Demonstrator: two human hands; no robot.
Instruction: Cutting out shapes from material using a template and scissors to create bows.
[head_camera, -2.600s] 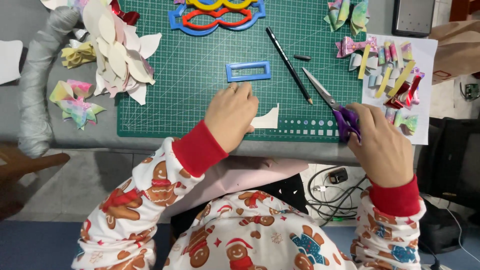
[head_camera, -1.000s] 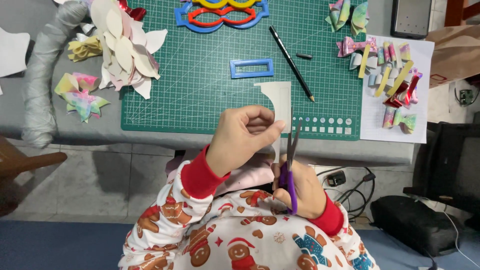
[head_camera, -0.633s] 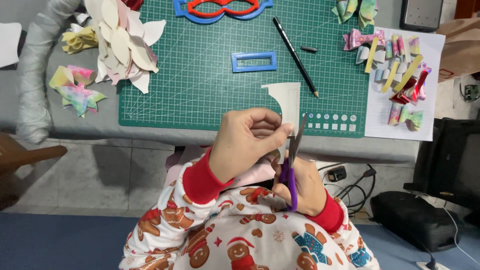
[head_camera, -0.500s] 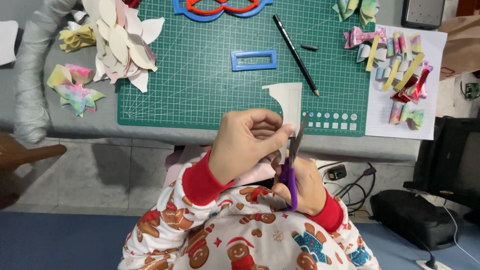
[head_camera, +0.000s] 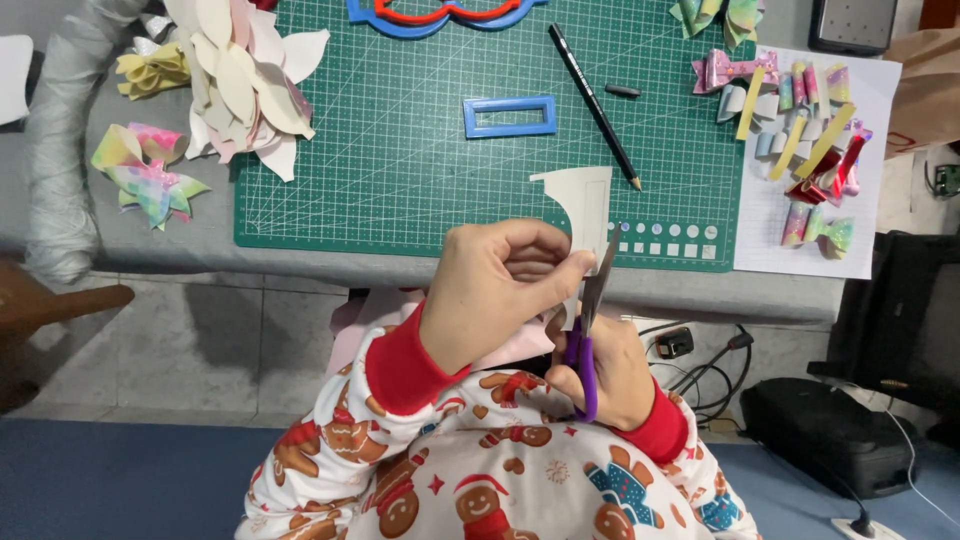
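My left hand pinches a white paper piece and holds it upright above the near edge of the green cutting mat. My right hand sits just below it, gripping purple-handled scissors. The scissor blades point up and meet the lower right edge of the paper. A blue rectangular frame template and a black pencil lie on the mat behind the paper.
Cut pale petal shapes pile up at the mat's left, with rainbow bows beside them. Finished bows and ribbon strips lie on white paper at the right. Red and blue templates sit at the far edge. Cables and a black bag are on the floor.
My hands lifted the paper and scissors from the mat to in front of my body. Since a second ago the scissors have stayed at the paper's edge, with little movement.
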